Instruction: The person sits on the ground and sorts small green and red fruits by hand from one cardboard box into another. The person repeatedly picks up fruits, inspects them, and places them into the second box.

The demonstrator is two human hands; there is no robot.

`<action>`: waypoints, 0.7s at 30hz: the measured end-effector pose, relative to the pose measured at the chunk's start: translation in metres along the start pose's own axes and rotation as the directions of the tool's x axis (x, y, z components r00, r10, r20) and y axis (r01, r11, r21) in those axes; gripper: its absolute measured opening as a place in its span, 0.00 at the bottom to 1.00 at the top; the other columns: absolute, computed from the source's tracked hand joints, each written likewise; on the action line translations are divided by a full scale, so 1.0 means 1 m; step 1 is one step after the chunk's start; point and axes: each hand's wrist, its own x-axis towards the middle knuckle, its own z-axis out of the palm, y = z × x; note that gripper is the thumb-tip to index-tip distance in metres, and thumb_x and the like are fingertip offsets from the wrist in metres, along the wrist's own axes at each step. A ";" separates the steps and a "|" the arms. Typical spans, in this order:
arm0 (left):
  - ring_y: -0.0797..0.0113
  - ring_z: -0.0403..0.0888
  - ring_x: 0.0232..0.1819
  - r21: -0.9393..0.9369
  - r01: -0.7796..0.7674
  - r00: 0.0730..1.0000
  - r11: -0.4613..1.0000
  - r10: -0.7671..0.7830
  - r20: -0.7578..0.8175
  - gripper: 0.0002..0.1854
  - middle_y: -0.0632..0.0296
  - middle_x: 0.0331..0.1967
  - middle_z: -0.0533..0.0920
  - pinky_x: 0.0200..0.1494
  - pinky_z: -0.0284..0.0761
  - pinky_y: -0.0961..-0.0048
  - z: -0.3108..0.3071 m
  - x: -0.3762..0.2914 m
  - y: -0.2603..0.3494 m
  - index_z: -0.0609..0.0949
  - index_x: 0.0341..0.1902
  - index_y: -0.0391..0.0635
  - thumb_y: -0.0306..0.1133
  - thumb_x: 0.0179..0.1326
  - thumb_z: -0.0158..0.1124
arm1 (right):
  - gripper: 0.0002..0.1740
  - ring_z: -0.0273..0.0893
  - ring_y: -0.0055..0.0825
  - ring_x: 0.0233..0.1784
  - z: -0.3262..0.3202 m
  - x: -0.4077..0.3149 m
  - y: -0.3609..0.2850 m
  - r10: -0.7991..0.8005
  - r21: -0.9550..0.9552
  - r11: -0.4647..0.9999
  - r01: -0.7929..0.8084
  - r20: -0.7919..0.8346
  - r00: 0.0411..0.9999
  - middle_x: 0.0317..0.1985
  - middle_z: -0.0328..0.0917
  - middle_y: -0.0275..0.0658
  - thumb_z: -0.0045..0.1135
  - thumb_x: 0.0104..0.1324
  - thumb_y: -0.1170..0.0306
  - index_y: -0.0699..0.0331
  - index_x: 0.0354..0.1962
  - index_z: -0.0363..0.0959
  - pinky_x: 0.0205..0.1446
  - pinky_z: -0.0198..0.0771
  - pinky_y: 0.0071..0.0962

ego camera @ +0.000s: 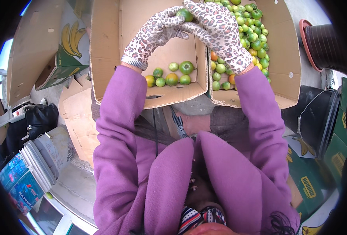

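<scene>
My left hand (157, 33), in a leopard-print glove, pinches a green tomato (185, 15) between thumb and fingers. My right hand (219, 30), gloved alike, has its fingers spread at the tomato's right side; whether it also grips it I cannot tell. Both hands are above the inner edges of two cardboard boxes. In the left box (103, 38), several green and orange-tinged tomatoes (171, 79) lie near the front wall. The right box (282, 55) holds a large heap of mostly green tomatoes (251, 36), with some orange ones, partly hidden by my right hand and forearm.
A banana carton (73, 44) stands left of the boxes, above flattened cardboard (78, 117). A black bucket (308, 117) with a wire handle is at the right, near green banana cartons (305, 182). A dark pot with a red rim (305, 44) stands farther up. Stacked pails (41, 164) are at lower left.
</scene>
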 end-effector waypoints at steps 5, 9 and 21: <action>0.61 0.83 0.49 0.740 0.469 0.883 0.483 -0.241 -0.402 0.26 0.55 0.46 0.84 0.51 0.79 0.67 0.009 -0.009 0.018 0.78 0.59 0.46 0.32 0.55 0.69 | 0.21 0.78 0.35 0.56 -0.036 -0.034 0.070 0.357 -0.404 0.858 -0.317 0.024 0.934 0.51 0.81 0.39 0.60 0.65 0.57 0.56 0.53 0.78 0.62 0.71 0.34; 0.55 0.83 0.49 0.864 0.468 0.733 -0.187 -0.463 -0.497 0.26 0.52 0.44 0.85 0.53 0.77 0.63 -0.005 -0.017 -0.010 0.80 0.55 0.47 0.31 0.47 0.71 | 0.24 0.74 0.36 0.60 -0.069 -0.057 0.090 0.852 -0.659 0.511 -0.552 0.303 0.427 0.56 0.78 0.37 0.61 0.61 0.59 0.52 0.55 0.76 0.66 0.66 0.39; 0.57 0.80 0.54 0.838 0.536 0.790 -0.104 -0.287 -0.541 0.23 0.54 0.51 0.83 0.59 0.74 0.63 -0.017 -0.013 -0.007 0.80 0.55 0.41 0.44 0.62 0.59 | 0.28 0.75 0.40 0.59 -0.039 -0.082 0.109 0.899 -0.797 0.437 -0.417 0.378 0.222 0.54 0.78 0.41 0.62 0.59 0.49 0.56 0.52 0.77 0.62 0.69 0.43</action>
